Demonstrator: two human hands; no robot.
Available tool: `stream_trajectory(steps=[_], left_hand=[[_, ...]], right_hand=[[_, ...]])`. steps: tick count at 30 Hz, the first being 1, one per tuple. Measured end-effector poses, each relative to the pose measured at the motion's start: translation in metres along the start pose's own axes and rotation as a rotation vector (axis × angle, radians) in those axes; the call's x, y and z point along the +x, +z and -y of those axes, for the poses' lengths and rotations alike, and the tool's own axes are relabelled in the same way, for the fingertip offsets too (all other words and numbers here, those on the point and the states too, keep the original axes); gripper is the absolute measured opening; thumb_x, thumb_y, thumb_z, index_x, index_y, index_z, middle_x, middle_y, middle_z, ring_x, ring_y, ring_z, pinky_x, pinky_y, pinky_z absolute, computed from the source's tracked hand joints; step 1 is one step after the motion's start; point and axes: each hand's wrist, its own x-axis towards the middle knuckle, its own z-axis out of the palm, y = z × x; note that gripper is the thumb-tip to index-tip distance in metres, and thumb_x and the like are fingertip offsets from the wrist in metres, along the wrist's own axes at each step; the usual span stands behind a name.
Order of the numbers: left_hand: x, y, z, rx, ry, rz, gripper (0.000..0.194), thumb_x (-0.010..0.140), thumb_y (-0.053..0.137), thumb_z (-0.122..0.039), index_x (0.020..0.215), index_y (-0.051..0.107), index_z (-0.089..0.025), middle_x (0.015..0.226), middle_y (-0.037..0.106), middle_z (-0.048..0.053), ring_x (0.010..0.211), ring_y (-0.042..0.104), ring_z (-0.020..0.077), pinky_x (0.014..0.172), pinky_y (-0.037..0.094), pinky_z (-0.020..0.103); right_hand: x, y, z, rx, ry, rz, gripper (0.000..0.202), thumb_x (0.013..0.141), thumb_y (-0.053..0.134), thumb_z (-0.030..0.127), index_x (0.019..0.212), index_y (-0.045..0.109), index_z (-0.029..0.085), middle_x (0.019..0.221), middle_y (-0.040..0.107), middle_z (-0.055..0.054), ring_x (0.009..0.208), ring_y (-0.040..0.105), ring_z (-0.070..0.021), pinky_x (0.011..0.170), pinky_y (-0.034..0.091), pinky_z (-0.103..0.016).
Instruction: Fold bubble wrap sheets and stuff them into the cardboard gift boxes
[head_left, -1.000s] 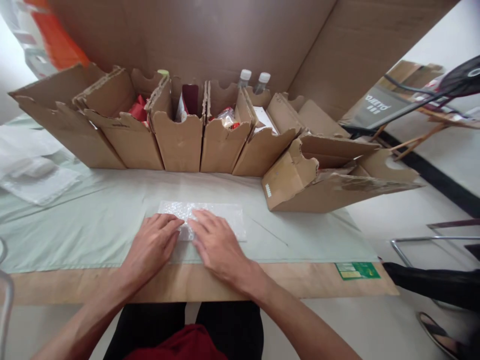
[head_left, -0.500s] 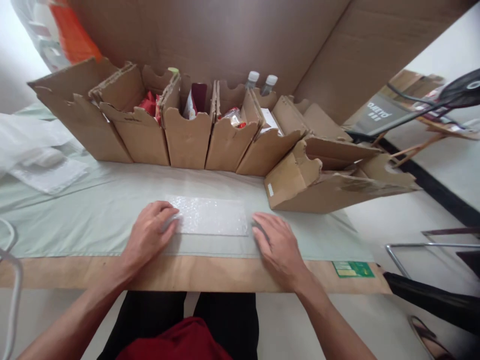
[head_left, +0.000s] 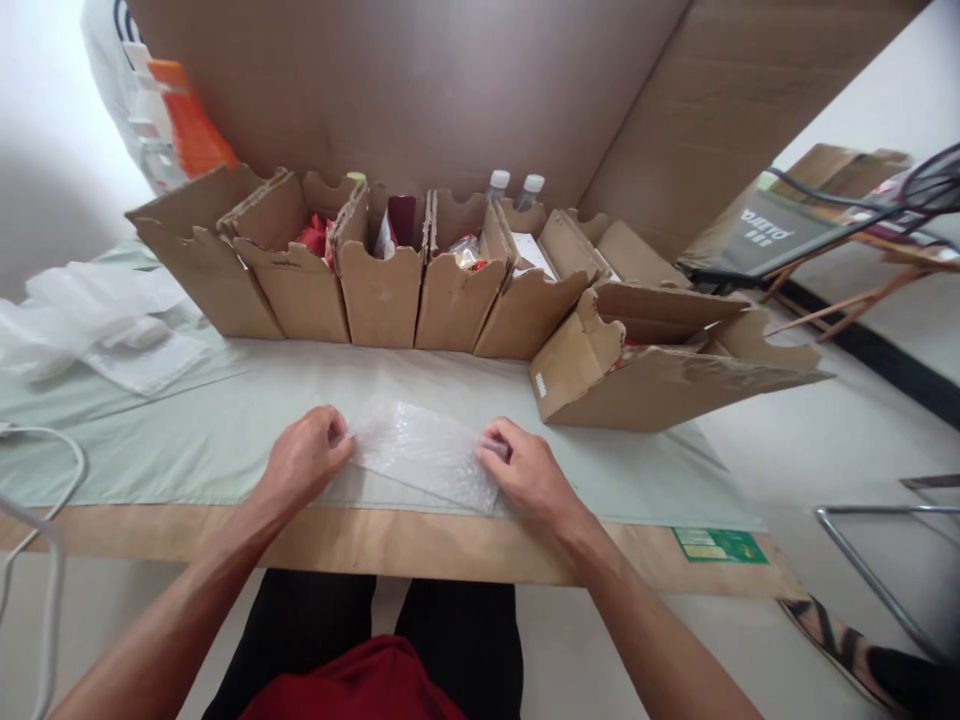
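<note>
Clear bubble wrap [head_left: 420, 450] spread between your two hands, over pale green cloth [head_left: 247, 435], its near edge slanting toward you at the right. Your left hand [head_left: 309, 455] pinches the left end, thumb to fingers; your right hand [head_left: 529, 472] pinches the right end likewise. Beyond: a row of open cardboard boxes [head_left: 380, 300]; an angled box [head_left: 667, 395] at right. Crumpled plastic [head_left: 142, 362] far left; green card [head_left: 720, 545] on the wooden edge [head_left: 442, 548].

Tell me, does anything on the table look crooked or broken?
Yes: the cardboard box at the right sits at an angle, out of line with the row of boxes. Their top edges look ragged, as if torn.
</note>
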Motion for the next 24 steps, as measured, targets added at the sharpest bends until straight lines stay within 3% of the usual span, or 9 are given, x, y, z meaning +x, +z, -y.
stream_trajectory(steps=[5,7,10,12,15,17,18,20,24], left_hand=[[0.034,-0.009,-0.021,-0.127,0.116,-0.067,0.038,0.088,0.055,-0.026,0.126,0.057,-0.020,0.087,0.072,0.001,0.078,0.069,0.0197,0.076,0.052,0.033],[0.055,-0.001,-0.036,-0.141,0.189,-0.095,0.051,0.088,0.057,-0.023,0.138,0.052,-0.018,0.101,0.074,0.007,0.092,0.070,0.0241,0.087,0.053,0.039],[0.065,0.012,-0.051,-0.155,0.298,-0.086,0.062,0.084,0.063,-0.023,0.144,0.049,-0.013,0.129,0.067,0.017,0.120,0.062,0.0331,0.104,0.048,0.052],[0.047,0.015,-0.048,-0.181,0.387,-0.047,0.059,0.084,0.062,-0.023,0.141,0.052,-0.016,0.137,0.064,0.017,0.128,0.059,0.0328,0.109,0.047,0.052],[-0.009,0.013,-0.028,-0.262,0.595,0.083,0.047,0.092,0.057,-0.028,0.139,0.056,-0.026,0.138,0.064,0.010,0.129,0.060,0.0276,0.108,0.051,0.047],[-0.046,0.015,-0.013,-0.249,0.691,0.134,0.057,0.091,0.063,-0.038,0.146,0.050,-0.031,0.150,0.056,0.010,0.137,0.053,0.0314,0.110,0.049,0.051],[-0.061,0.018,-0.009,-0.220,0.714,0.121,0.064,0.089,0.068,-0.040,0.148,0.048,-0.030,0.151,0.053,0.012,0.138,0.051,0.0338,0.109,0.050,0.053],[-0.079,0.027,-0.008,-0.185,0.707,0.004,0.059,0.090,0.068,-0.031,0.146,0.051,-0.026,0.144,0.058,0.015,0.132,0.056,0.0331,0.103,0.053,0.051],[-0.075,0.047,-0.019,-0.279,0.638,-0.164,0.028,0.097,0.052,-0.011,0.120,0.065,-0.022,0.099,0.074,0.006,0.092,0.069,0.0199,0.083,0.056,0.035]], right_hand=[[-0.054,0.016,0.021,0.424,0.055,0.059,0.062,0.091,0.057,0.029,0.152,0.047,0.024,0.069,0.054,0.007,0.061,0.049,-0.0131,0.064,0.043,-0.025],[-0.063,0.028,0.028,0.489,0.082,0.121,0.063,0.092,0.055,0.029,0.154,0.047,0.026,0.070,0.054,0.006,0.060,0.046,-0.0130,0.063,0.042,-0.026],[-0.064,0.041,0.034,0.556,0.121,0.158,0.046,0.094,0.056,0.033,0.138,0.066,0.025,0.082,0.065,0.001,0.067,0.051,-0.0142,0.070,0.045,-0.029],[-0.062,0.042,0.035,0.614,0.153,0.176,0.040,0.095,0.059,0.038,0.130,0.071,0.023,0.088,0.068,-0.002,0.071,0.054,-0.0155,0.072,0.046,-0.030],[-0.060,0.039,0.032,0.737,0.217,0.219,0.045,0.096,0.059,0.048,0.131,0.069,0.022,0.080,0.063,-0.001,0.066,0.052,-0.0145,0.064,0.046,-0.029],[-0.059,0.038,0.029,0.836,0.258,0.227,0.049,0.096,0.058,0.054,0.131,0.068,0.021,0.077,0.060,0.000,0.062,0.050,-0.0128,0.061,0.045,-0.028],[-0.059,0.038,0.028,0.877,0.271,0.225,0.051,0.096,0.056,0.057,0.131,0.068,0.021,0.076,0.059,0.001,0.060,0.050,-0.0121,0.060,0.045,-0.028],[-0.058,0.041,0.025,0.923,0.266,0.211,0.054,0.097,0.053,0.062,0.128,0.068,0.020,0.075,0.060,0.001,0.059,0.051,-0.0114,0.062,0.045,-0.028],[-0.059,0.046,0.021,0.983,0.204,0.223,0.057,0.100,0.048,0.065,0.130,0.065,0.020,0.087,0.075,-0.005,0.063,0.057,-0.0126,0.068,0.047,-0.030]])
